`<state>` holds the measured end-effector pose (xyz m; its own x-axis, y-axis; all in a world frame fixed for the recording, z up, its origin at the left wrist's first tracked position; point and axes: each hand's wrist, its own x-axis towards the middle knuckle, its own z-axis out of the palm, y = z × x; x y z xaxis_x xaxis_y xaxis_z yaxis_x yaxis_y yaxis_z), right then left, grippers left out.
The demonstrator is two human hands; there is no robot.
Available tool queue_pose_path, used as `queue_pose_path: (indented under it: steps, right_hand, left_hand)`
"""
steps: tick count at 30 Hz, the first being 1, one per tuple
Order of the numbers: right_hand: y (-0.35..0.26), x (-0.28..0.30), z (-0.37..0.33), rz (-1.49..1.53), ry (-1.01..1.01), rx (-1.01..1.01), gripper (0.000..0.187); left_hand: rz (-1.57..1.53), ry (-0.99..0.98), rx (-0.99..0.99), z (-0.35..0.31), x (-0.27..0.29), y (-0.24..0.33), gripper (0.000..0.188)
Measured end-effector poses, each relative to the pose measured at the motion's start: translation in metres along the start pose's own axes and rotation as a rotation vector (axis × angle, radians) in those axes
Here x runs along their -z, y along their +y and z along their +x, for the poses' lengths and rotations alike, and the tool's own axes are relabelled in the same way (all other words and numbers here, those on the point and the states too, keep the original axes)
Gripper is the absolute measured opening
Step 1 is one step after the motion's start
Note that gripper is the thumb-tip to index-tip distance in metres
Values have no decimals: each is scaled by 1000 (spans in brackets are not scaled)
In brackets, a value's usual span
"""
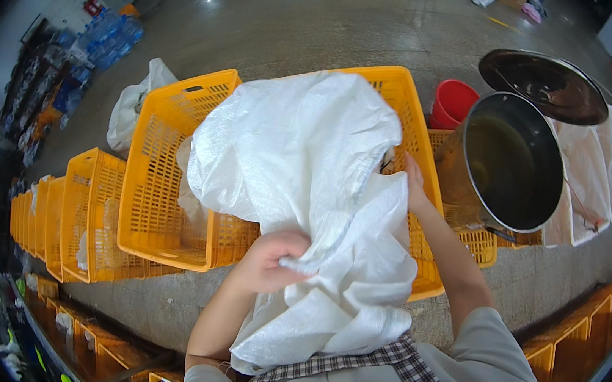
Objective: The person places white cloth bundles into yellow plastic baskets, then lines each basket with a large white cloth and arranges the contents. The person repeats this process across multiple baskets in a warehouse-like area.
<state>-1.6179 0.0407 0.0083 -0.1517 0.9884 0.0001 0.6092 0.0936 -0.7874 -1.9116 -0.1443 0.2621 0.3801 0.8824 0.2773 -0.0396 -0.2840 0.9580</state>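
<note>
A large white woven plastic sack (288, 151) billows in front of me, its lower part lying against my apron. My left hand (274, 261) is closed on the sack's gathered edge near its middle. At the sack's right side, my right hand (414, 185) is closed on a raised fold of the same sack, its fingers partly hidden by the cloth. A small dark thing shows in the gap beside that hand; I cannot make out what it is. Under the sack stands a yellow plastic crate (403, 84), mostly covered.
More yellow crates (171, 167) stand in a row to the left. On the right are a big metal pot (508, 162) with brownish liquid, its dark lid (548, 87), a red bucket (453, 102) and white-lined crates (599, 166). Blue water bottles (111, 33) stand far left.
</note>
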Motion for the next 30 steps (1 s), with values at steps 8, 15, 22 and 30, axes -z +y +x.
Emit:
queue_pose_path:
  steps: [8,15,22,30]
  right_hand:
    - [-49,11,137,329,364,160,111]
    - [-97,68,177,807,-207,-186,22]
    - [-128,133,173,1320,584,73,10]
    - [-197,153,137,950,486,451,21]
  left_hand:
    - [-846,521,38,-23,-29,-51,59]
    - [-693,463,725,-5,-29,-144,76]
    - [-15,358,755,-9,48,-154,39]
    - [305,1194,261,-34,145,-72,30]
